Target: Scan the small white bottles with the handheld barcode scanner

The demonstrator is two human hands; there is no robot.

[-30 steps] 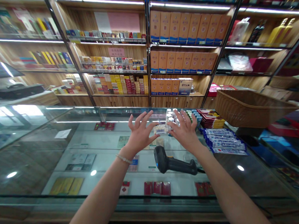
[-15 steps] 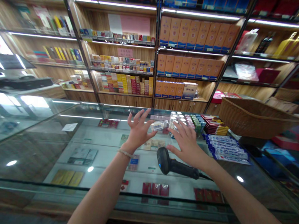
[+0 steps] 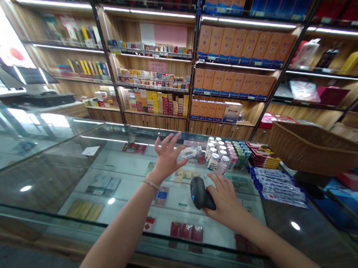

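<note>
My left hand [image 3: 167, 157] is over the glass counter, its fingers spread. A small clear bottle with a white label [image 3: 189, 152] lies on its side by my thumb and index finger. Whether they touch it, I cannot tell. My right hand [image 3: 223, 198] is around the handle of a black barcode scanner [image 3: 199, 193], hiding most of it. The scanner's head, with a small blue light, points left. Just beyond my right hand stand several small white-capped bottles [image 3: 215, 156] in rows.
Pink and green tubes [image 3: 236, 153], stacked flat boxes [image 3: 263, 154] and blue-white packets [image 3: 278, 185] sit right of the bottles. A wicker basket [image 3: 316, 149] stands at the right. Packs show beneath the glass countertop [image 3: 127, 211]. Lit shelves of boxes [image 3: 237, 45] line the back.
My right hand has come back from the bottle and the white-capped bottles and closed round the scanner's handle. My left hand stays by the bottle. The view has shifted slightly.
</note>
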